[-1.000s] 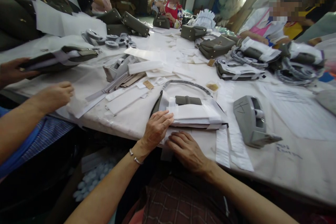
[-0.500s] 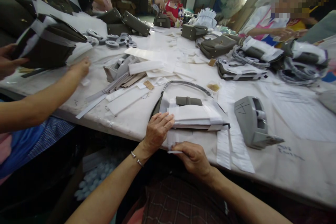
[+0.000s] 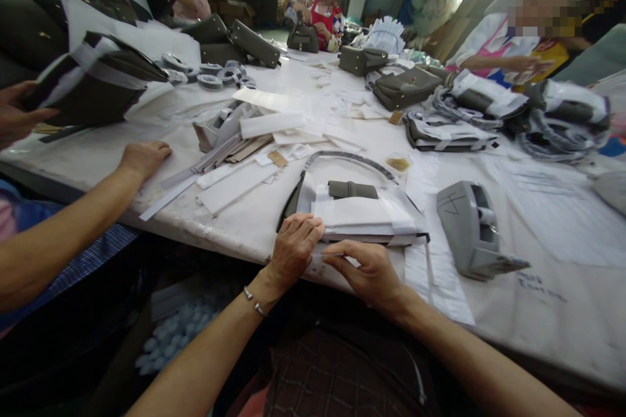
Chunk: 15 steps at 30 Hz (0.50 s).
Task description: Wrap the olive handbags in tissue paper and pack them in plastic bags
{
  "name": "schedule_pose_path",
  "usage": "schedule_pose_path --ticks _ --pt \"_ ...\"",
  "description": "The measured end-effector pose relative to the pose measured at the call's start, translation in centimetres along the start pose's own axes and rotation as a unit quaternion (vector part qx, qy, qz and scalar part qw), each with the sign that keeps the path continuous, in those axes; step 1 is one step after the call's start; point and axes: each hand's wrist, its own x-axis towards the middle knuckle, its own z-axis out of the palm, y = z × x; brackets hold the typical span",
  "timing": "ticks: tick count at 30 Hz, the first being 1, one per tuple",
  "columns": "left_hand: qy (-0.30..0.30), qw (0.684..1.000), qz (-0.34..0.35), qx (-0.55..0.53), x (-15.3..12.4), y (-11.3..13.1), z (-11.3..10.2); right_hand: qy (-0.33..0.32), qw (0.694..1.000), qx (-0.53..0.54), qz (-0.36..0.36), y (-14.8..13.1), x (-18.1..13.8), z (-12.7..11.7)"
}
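A dark grey-green handbag (image 3: 352, 189) lies on the table in front of me, its front partly covered by white wrapping sheets and its curved handle (image 3: 349, 155) wrapped. At its near left corner, my left hand (image 3: 297, 247) grips the bag, fingers pressed together over the edge and the thumb hidden. Just to the right, my right hand (image 3: 364, 270) is closed, thumb and forefinger pinching the end of a thin whitish strip of tape (image 3: 327, 255) at the bag's lower edge. Part of the strip is hidden by the hands.
Right of the bag stands a grey tape dispenser (image 3: 464, 228), beside white paper strips (image 3: 443, 280). Paper pieces (image 3: 235, 189) and another dispenser (image 3: 218, 120) lie to the left. Wrapped bags (image 3: 450, 130) are at the right. A co-worker's hand (image 3: 144, 159) rests on the table at left.
My right hand has moved up toward the bag's lower edge with the strip. My left hand has stayed at the corner. The co-worker's hand at left has dropped to the table.
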Motion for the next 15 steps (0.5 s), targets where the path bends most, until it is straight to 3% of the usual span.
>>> schedule_pose_path --ticks 8,13,15 --pt "-0.017 0.988 -0.127 -0.083 0.7 1.0 -1.3 -0.048 0.984 -0.172 0.025 2.8 7.4 -2.0" --pt "0.025 0.979 -0.202 -0.017 2.2 1.4 0.2 -0.113 0.962 -0.239 0.064 5.0 8.9 -1.4" --pt "0.020 0.978 -0.209 0.003 2.6 1.3 0.7 -0.105 0.959 -0.254 0.064 5.5 8.8 -1.2"
